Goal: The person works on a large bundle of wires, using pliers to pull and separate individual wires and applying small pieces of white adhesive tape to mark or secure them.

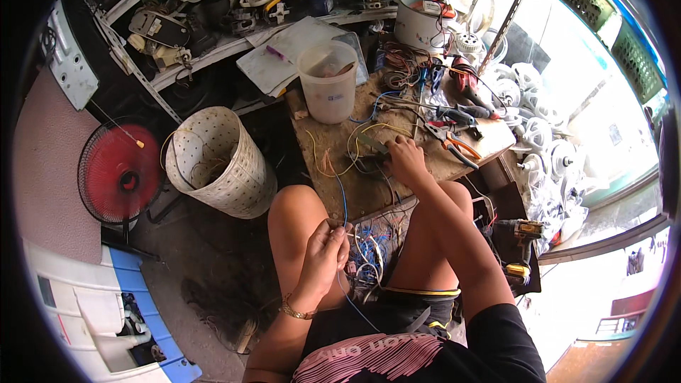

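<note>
My left hand is closed in a pinch over my lap. Its fingers grip a thin blue wire, which runs up to the table and down across my dark shorts. A short whitish piece sticks out by the fingertips. My right hand rests over the wooden table, fingers curled round the near end of a flat, greenish-grey blade. Its grip there is partly hidden. Loose yellow wire loops beside the blade, and a dark object under the hand is hard to make out.
Orange-handled pliers, a red power tool and a translucent bucket stand or lie on the table. Tangled wires fill the space between my legs. A perforated bin and red fan are left; a cordless drill is right.
</note>
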Demonstrator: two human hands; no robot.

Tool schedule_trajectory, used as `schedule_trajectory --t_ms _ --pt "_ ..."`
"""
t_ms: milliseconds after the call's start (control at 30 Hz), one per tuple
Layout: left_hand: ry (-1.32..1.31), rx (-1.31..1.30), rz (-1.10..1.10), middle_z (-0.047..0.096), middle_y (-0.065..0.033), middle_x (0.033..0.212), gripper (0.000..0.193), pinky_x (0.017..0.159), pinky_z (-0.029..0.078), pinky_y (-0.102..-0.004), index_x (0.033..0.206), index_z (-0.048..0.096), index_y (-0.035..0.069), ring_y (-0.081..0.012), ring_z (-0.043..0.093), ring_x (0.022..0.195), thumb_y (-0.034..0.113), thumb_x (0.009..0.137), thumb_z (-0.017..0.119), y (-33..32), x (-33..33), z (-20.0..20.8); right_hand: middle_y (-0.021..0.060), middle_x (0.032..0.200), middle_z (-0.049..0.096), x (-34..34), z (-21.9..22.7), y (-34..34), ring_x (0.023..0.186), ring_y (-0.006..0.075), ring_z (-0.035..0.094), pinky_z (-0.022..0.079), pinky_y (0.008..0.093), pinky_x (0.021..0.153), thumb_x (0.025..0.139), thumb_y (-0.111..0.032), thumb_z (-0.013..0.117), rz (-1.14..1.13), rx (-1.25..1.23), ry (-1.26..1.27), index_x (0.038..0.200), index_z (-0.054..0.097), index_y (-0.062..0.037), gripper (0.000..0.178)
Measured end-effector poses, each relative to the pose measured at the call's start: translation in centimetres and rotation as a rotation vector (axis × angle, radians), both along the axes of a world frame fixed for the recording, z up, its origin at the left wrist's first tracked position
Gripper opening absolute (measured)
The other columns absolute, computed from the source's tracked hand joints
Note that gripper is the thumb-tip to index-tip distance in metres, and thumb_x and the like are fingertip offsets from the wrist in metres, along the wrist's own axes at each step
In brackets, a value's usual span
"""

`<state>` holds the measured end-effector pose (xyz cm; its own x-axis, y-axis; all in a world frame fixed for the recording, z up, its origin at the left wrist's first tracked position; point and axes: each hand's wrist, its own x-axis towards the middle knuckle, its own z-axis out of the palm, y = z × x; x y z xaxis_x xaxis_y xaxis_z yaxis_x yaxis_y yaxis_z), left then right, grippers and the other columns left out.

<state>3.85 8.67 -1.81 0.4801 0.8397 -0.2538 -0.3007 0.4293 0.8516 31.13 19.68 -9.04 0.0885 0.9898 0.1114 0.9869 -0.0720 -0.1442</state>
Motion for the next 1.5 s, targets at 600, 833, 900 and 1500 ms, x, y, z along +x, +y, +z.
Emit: schedule_trajectory --t_ms 600,833,900,1500 --pt "0.428 0.616 0.232 0.062 -0.0014 0.068 0.009 0.056 0.041 -0.0210 0.090 0.062 -0.003 -0.0038 0.052 0.062 0.006 0.092 0.060 0.4 -0.7 1.2 -0.0041 0.073 0.052 -7.5 10.4 -9.9 0.062 0.0041 0.045 0.035 0.0220 0.051 0.090 -0.021 0.067 -0.024 0.146 1.573 0.110 0.058 0.0004 0.031" --pt "0.533 0.730 0.215 0.057 -0.0044 0.060 0.006 0.048 0.038 -0.0238 0.088 0.063 -0.001 -0.0069 0.050 0.052 0.005 0.089 0.063 -0.9 -0.3 3.0 -0.0057 0.058 0.052 -9.1 11.3 -9.3 0.051 0.0017 0.040 0.029 0.0223 0.045 0.088 -0.013 0.068 -0.006 0.092 1.591 0.078 0.065 -0.0007 0.016" --pt "0.509 0.790 0.260 0.058 -0.0063 0.060 0.006 0.048 0.038 -0.0252 0.087 0.064 -0.001 -0.0100 0.052 0.051 0.005 0.088 0.064 -1.0 -0.2 3.0 -0.0056 0.057 0.050 -9.2 11.9 -9.7 0.046 0.0025 0.040 0.029 0.0225 0.042 0.091 -0.015 0.063 0.018 0.095 1.521 0.079 0.061 -0.0037 0.017" --pt "0.462 0.779 0.395 0.060 -0.0073 0.067 0.008 0.054 0.043 -0.0241 0.083 0.056 -0.001 -0.0086 0.053 0.058 0.001 0.088 0.062 -1.0 -0.8 2.2 0.0026 0.082 0.056 -8.6 11.0 -15.8 0.067 0.0102 0.053 0.045 0.0246 0.063 0.099 -0.016 0.048 -0.048 0.104 1.883 0.098 0.050 -0.0053 0.011"
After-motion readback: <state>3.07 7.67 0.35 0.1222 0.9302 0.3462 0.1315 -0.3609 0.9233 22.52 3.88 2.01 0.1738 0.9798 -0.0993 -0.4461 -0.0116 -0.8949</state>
